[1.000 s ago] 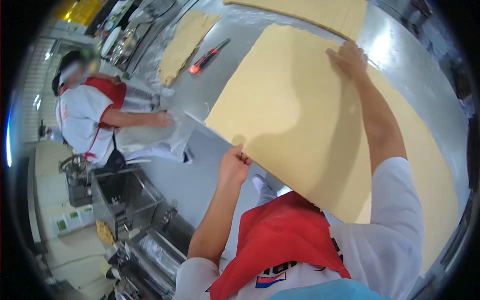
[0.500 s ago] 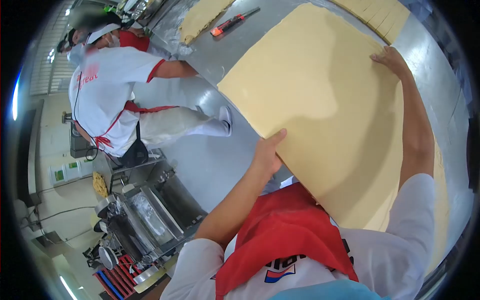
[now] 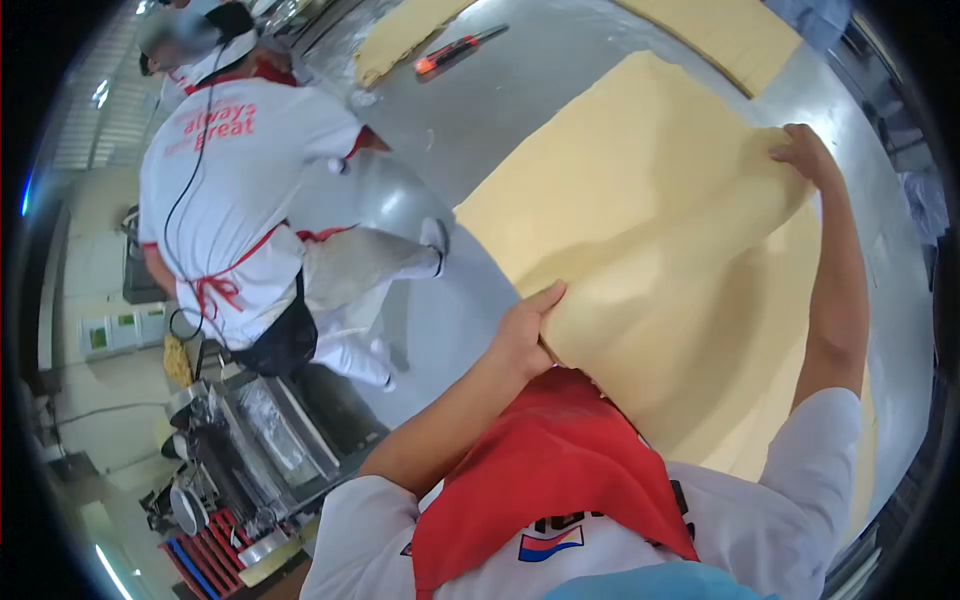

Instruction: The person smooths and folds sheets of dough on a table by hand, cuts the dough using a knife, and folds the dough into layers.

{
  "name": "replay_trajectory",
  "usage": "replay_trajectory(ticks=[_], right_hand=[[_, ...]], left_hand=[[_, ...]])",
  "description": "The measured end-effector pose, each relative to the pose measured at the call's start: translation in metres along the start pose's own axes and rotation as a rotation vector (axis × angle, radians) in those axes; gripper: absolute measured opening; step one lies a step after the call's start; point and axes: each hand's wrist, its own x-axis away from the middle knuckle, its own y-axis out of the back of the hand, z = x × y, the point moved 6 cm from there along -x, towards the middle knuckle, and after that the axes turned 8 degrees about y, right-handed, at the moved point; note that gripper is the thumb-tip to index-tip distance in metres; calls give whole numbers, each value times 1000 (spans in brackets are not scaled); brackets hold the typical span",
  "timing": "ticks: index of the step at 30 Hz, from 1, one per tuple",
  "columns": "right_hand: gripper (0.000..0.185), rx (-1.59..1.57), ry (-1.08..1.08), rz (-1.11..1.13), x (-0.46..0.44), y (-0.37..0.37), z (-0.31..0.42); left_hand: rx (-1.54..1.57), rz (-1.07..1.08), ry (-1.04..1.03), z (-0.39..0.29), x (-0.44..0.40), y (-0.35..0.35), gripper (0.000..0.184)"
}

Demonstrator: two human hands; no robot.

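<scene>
The left hand [image 3: 522,328] pinches the near rim of the big dough sheet [image 3: 620,160], with the thumb on top and the other fingers mostly hidden underneath. This rim is by the red apron [image 3: 540,450], along the counter's near edge. It could droop over that edge and stretch if the left hand let go. The sheet covers much of the counter [image 3: 535,65] in front of the body, with a soft hump between the hands. If the hands do not move together, the hump could make a wrinkle. Toward the far edge, the right hand [image 3: 808,155] pinches the sheet too, thumb on top; its other fingers are hard to see. A hard tug could rip the dough at either thumb. Past the sheet lies a red and black knife [image 3: 450,55]; I cannot tell if its blade is out. Dough dragged onto it could get nicked.
</scene>
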Motion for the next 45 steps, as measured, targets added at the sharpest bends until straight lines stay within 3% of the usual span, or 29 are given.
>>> replay_trajectory(ticks=[1,2,4,7,9,10,12,14,18,20,23,25,27,29,31,32,34,35,36,37,39,40,42,45], right_hand=[[70,-49,-79,144,6,7,11],[70,-113,-94,88,18,18,-5],[70,-170,-119,46,33,36,-27],[71,-554,-155,290,50,31,-26],[70,3,-142,33,52,21,-15],[66,176,-47,71,51,10,-5],[65,88,-106,70,68,24,-6],[59,-318,-167,137,86,36,-13],[50,-355,-57,-1,77,7,-33],[46,-230,23,-152,55,-9,-33],[46,-402,-80,31,51,-10,-20],[47,-230,-105,8,47,-8,-15],[48,-79,-127,-14,43,-18,-19],[52,2,13,-243,26,-25,-17],[51,-87,28,-97,12,-6,28],[49,-174,29,43,10,-5,40],[55,-119,38,-45,4,-11,11],[61,-75,66,-152,0,-12,-10],[62,235,193,-188,-9,-29,-46],[62,233,213,-185,-11,-24,-29],[61,266,-176,42,-12,-27,-11],[61,262,-142,62,-35,-40,-12],[56,393,360,-194,-70,-56,17],[62,424,307,-53,-108,-131,35]], left_hand=[[27,-106,111,4,-7,3,38],[10,-93,130,12,-3,-1,38],[-101,-67,-1,28,19,-11,38],[-40,-99,71,33,10,2,42],[-35,-108,86,22,-3,20,42],[-18,-123,94,22,-9,24,43],[-19,-128,123,33,-13,25,42],[-19,-135,142,37,-12,26,41],[-32,-172,80,51,-4,31,40],[-46,-201,71,49,-3,34,40],[-130,-201,-85,30,-8,38,45],[-121,-56,111,28,-21,35,47],[-124,-107,93,31,-34,37,48],[-129,-167,83,27,-31,44,50],[-204,-220,-177,15,-21,36,54],[-194,-223,-158,14,-23,36,54],[-153,-54,-40,11,-33,25,53],[-140,-49,-43,14,-43,26,53],[-89,-87,-15,17,-54,30,52],[-36,-131,11,17,-62,34,51],[-45,-193,-31,9,-74,22,50],[-73,-250,-53,5,-83,13,50],[-85,-340,-78,-8,-90,-9,47],[-54,-341,-47,-22,-110,-5,47]])
